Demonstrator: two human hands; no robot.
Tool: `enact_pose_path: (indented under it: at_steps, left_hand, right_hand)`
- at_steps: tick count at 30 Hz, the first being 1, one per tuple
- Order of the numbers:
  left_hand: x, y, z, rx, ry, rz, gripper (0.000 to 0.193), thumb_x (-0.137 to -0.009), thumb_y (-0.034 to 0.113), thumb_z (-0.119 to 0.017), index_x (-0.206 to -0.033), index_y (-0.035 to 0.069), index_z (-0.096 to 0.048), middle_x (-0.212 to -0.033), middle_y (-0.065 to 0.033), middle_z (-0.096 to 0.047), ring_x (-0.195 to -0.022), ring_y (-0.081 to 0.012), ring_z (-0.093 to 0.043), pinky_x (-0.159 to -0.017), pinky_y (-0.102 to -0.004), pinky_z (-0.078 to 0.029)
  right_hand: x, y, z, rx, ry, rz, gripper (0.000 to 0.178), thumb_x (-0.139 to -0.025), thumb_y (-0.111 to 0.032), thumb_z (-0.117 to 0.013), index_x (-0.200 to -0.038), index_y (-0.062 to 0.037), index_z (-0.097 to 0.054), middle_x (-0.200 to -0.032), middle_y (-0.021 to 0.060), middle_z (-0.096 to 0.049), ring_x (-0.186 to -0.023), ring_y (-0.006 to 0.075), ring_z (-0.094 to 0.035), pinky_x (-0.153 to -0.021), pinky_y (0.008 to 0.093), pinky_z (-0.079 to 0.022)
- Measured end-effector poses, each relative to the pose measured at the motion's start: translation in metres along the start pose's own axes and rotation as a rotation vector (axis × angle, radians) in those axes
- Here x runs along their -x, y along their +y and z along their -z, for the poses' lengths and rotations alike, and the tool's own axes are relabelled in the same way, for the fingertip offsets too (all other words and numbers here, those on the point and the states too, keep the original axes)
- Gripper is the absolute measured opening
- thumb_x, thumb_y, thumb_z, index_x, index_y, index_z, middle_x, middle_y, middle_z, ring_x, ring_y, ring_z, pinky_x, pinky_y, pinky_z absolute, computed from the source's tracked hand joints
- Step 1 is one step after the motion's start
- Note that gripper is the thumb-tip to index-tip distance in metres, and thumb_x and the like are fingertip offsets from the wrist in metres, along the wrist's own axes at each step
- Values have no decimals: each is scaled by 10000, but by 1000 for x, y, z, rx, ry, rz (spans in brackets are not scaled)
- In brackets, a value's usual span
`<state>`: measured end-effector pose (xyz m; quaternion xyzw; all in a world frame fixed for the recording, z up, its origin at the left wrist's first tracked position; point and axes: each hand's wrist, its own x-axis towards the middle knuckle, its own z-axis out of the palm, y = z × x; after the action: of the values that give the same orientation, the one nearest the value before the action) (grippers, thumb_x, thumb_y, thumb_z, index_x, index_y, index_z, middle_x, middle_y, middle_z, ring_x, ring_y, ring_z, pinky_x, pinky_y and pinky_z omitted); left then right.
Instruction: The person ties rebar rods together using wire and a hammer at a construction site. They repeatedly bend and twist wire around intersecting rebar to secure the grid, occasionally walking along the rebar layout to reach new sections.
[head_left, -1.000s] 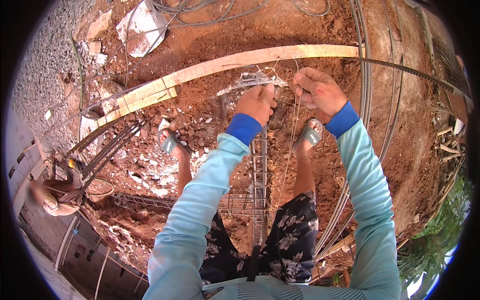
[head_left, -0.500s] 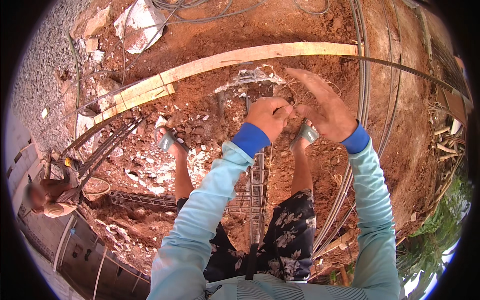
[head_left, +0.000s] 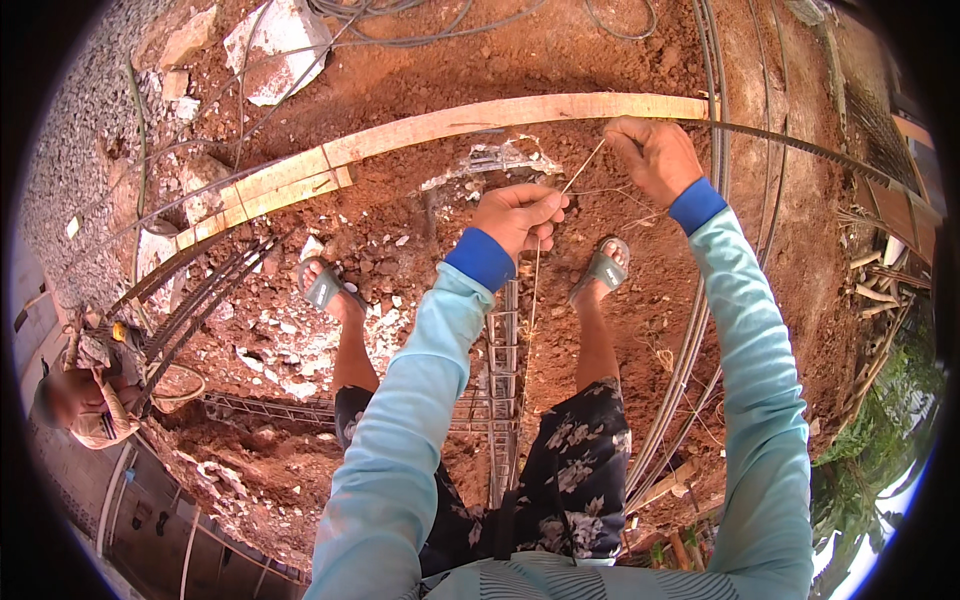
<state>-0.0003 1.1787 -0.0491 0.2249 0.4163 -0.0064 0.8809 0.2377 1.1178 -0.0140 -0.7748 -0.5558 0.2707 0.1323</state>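
Note:
A thin pale string (head_left: 585,165) is stretched taut between my hands, rising from left to right. My left hand (head_left: 516,216) pinches it between thumb and fingers above the trench. Farther right and a little higher, my right hand (head_left: 655,160) is closed around the string's other end, near the long wooden plank (head_left: 520,113). A loose strand hangs from my left hand toward the rebar cage (head_left: 503,350), which lies in the trench between my legs. Another thin, slack loop curves through the air below my right hand.
Long steel bars (head_left: 718,130) run along the right side. More rebar (head_left: 210,290) slants at the left, where another person (head_left: 95,400) crouches. A large white rock (head_left: 278,52) and coiled cable (head_left: 400,35) lie at the far side. Rubble covers the red soil.
My right hand, earlier spread beside the left, has closed on the string and moved up and away, drawing it taut. My left hand has shifted slightly left.

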Motion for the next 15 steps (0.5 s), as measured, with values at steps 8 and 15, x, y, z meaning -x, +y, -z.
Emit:
enact_pose_path:
  at_steps: [8,15]
  left_hand:
    - [-40,-1,-16,-90,35,-97,262,-955,189,-645,-1099,-30,-661,-928,-114,-672,-785,-218,-696,-731,-338,-611]
    - [-73,-14,-9,-111,241,-188,262,-966,185,-629,-1107,-31,-673,-899,-133,-696,-784,-216,-705,-712,-320,-614]
  right_hand:
    - [-57,-4,-20,241,173,106,170,-947,-300,-561,-964,-162,-657,-752,151,-670,-741,392,-646,-650,496,-503]
    - [-105,33,-52,291,128,242,175,-961,-320,-552,-1004,-188,-660,-760,136,-675,-736,381,-647,-659,501,-511]
